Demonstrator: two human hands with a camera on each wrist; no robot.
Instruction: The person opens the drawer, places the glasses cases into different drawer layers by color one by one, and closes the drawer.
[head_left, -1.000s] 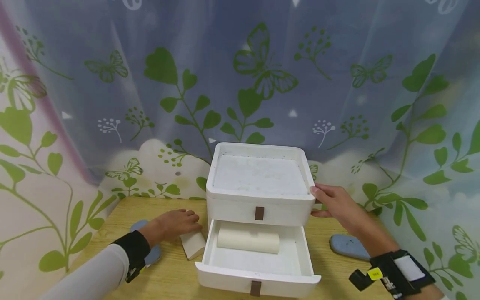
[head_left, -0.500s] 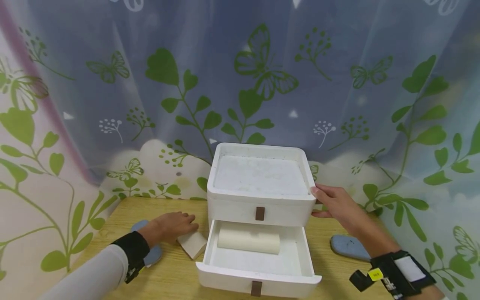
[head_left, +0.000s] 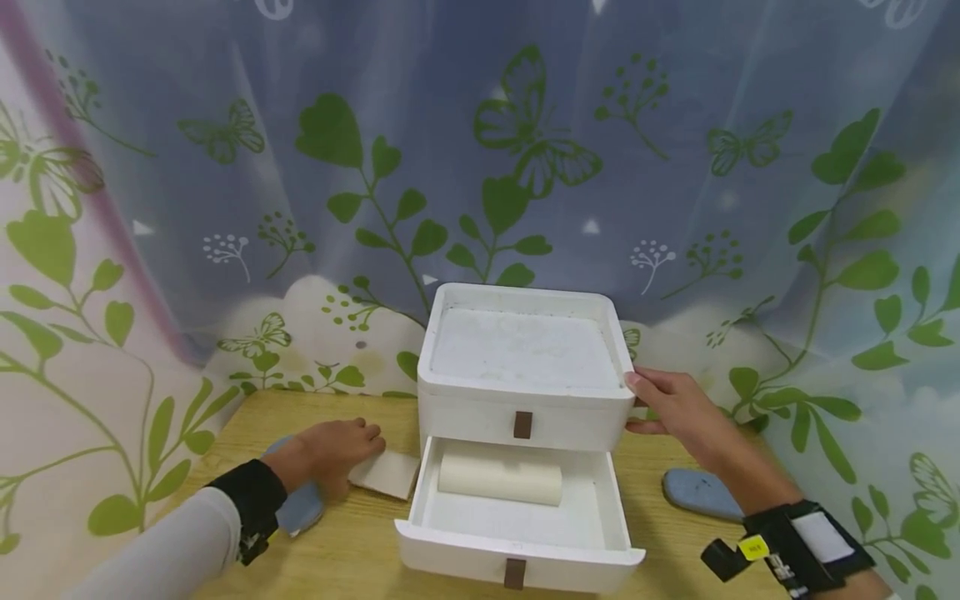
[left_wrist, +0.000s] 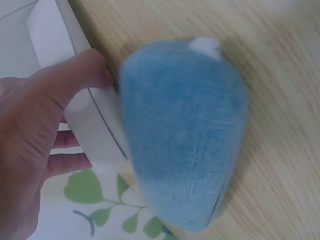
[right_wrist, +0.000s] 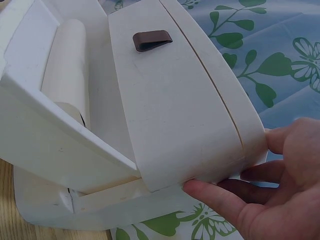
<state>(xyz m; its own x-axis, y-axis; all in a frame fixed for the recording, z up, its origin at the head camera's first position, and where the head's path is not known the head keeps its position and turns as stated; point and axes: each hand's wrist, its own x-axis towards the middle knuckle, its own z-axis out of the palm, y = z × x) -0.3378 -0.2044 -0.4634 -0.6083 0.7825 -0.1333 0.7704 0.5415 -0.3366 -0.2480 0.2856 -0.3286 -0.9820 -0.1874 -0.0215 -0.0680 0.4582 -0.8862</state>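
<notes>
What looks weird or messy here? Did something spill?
The lower drawer sticks out with a roll in it, while the upper drawer is shut. The tray on top has dark specks, maybe dirt. I see nothing spilled.

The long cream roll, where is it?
In the head view, the long cream roll lies in the open white lower drawer, right of the left hand.

A white drawer unit stands on the yellowish wood-grain surface, with a blue rounded pad to its left and a second blue pad to its right. Whether the cream block touches it is unclear.
</notes>
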